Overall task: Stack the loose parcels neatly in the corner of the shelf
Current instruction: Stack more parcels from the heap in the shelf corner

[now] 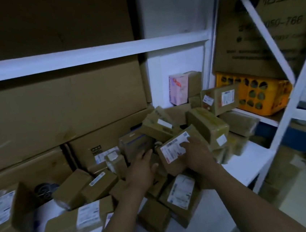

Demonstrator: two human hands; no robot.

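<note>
Parcels [209,127] of taped brown cardboard lie jumbled mid-frame on a white shelf [248,164]. Right hand [197,157] grips a labelled parcel [171,151] by its right end; left hand [141,171] reaches alongside, fingers straight. Likely light, stiff, slick; hold opposite edges.

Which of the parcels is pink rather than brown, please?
The pink box standing upright at the far back, right of the large cartons; all the others are brown cardboard.
</note>
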